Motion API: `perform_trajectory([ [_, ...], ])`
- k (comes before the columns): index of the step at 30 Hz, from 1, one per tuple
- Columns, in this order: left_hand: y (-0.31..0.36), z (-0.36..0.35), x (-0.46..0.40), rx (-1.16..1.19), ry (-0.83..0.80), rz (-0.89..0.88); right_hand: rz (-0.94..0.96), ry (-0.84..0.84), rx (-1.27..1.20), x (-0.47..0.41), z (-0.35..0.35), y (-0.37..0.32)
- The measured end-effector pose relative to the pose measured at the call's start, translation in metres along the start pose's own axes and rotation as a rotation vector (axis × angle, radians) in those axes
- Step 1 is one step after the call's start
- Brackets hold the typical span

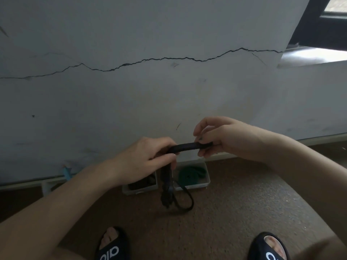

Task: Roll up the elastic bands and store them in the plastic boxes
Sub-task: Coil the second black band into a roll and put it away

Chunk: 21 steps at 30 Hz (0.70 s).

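A black elastic band is stretched flat between both hands above the floor. My left hand grips one part of it, and the rest hangs down in loops to the brown floor. My right hand pinches the other end between thumb and fingers. Below the hands stand two clear plastic boxes against the wall. The right box holds a rolled green band. The left box holds something dark and is partly hidden by my left hand.
A cracked white wall rises just behind the boxes. A window sill is at the upper right. My feet in black slides stand on the brown floor at the bottom edge.
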<state>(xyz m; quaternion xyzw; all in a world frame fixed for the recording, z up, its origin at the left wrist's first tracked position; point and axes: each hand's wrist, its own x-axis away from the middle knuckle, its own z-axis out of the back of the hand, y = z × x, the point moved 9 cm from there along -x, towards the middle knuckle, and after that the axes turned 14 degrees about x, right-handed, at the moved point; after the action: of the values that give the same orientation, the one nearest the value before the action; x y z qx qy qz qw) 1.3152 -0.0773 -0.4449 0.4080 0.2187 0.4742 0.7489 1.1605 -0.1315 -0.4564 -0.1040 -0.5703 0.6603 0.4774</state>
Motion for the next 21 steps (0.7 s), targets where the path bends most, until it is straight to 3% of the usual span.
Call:
perform_trajectory([
  [2, 0.000, 0.000, 0.000, -0.074, -0.006, -0.019, -0.002, -0.017, 0.196, -0.004, -0.005, 0.002],
  [4, -0.001, -0.003, -0.001, -0.129, -0.023, -0.027, 0.065, 0.071, 0.436, -0.004, -0.007, -0.006],
  [8, 0.000, -0.012, -0.005, -0.165, -0.053, -0.024, 0.460, 0.419, 0.690, 0.021, -0.016, -0.053],
  [11, 0.003, -0.013, -0.010, -0.180, -0.035, -0.045, 0.678, 0.452, 0.908, 0.032, -0.046, -0.067],
  [13, 0.004, -0.009, -0.011, -0.129, -0.003, -0.036, 0.593, 0.342, 0.889, 0.021, -0.056, -0.056],
  [15, 0.006, -0.006, -0.013, -0.074, 0.029, -0.049, 0.404, 0.228, 0.717, 0.007, -0.056, -0.039],
  [17, 0.005, -0.004, -0.014, -0.006, 0.038, -0.049, 0.300, 0.215, 0.596, 0.000, -0.051, -0.032],
  [21, -0.002, -0.008, -0.014, 0.032, 0.007, -0.005, 0.226, 0.246, 0.600, -0.007, -0.042, -0.035],
])
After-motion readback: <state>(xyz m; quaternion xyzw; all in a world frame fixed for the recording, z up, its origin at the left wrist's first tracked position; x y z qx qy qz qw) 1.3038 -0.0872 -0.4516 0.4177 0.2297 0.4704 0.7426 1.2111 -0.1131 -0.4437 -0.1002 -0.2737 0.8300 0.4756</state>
